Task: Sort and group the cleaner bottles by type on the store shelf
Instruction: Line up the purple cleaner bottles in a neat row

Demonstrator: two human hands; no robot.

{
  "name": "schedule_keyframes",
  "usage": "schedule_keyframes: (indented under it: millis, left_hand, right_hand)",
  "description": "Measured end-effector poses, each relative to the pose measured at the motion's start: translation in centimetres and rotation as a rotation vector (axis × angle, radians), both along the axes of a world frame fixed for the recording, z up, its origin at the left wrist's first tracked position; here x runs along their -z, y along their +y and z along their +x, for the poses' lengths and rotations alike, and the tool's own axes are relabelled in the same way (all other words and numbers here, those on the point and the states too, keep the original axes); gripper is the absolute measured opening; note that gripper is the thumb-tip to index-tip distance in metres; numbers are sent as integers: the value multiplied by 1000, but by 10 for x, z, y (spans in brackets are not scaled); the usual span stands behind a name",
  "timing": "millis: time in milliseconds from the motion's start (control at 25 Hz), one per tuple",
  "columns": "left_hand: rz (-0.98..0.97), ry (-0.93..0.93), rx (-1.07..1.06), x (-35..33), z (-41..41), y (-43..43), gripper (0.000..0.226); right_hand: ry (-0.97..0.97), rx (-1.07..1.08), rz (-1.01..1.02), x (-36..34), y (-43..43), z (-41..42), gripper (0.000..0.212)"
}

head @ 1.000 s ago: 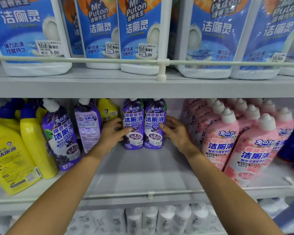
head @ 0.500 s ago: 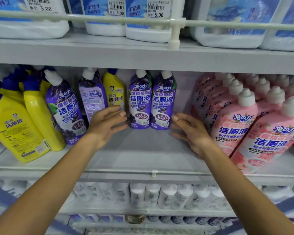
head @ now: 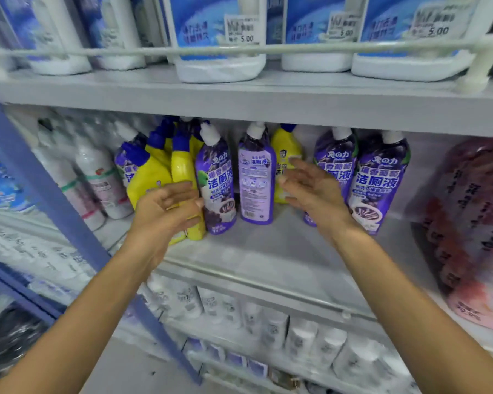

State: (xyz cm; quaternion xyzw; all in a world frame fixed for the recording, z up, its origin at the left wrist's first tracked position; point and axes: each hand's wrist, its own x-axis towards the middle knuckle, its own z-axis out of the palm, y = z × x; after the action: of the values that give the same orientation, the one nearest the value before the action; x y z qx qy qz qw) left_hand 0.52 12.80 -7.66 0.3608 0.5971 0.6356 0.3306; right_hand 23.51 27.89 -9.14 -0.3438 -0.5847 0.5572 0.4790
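Observation:
On the middle shelf stand two purple cleaner bottles side by side, partly behind my right hand. Left of them a lone yellow bottle stands at the back. A purple bottle turned back-label-out and a leaning purple bottle come after it. Several yellow bottles with blue caps crowd the left. My left hand hovers open before the leaning purple bottle and the yellow ones. My right hand is open too, fingers spread, holding nothing.
Blurred pink bottles fill the shelf's right end. White bottles with blue labels stand on the shelf above behind a rail. A blue upright post runs down the left. More white bottles sit on the lower shelf.
Both hands have let go of the two purple bottles and moved left, now flanking the leaning and reversed purple bottles. The view has swung left and down.

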Motion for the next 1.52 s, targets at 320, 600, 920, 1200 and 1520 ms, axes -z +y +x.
schedule_keyframes:
  millis: [320,600,920,1200,1520]
  left_hand:
    - [168,774,-173,-55,5,67,53]
    - [-134,980,-117,-53,1,106,50]
    - [116,458,211,-46,15,90,33]
    - [173,401,388,-30,54,94,34]
    - [67,208,430,15,48,71,37]
  right_hand:
    - [-276,210,286,0,49,-71,50]
    - [-308,230,346,-4,36,-43,46]
    - [-263,306,321,-17,-1,33,42]
    - [-379,367,302,-8,-20,74,52]
    - [-396,182,299,-29,-18,81,45]
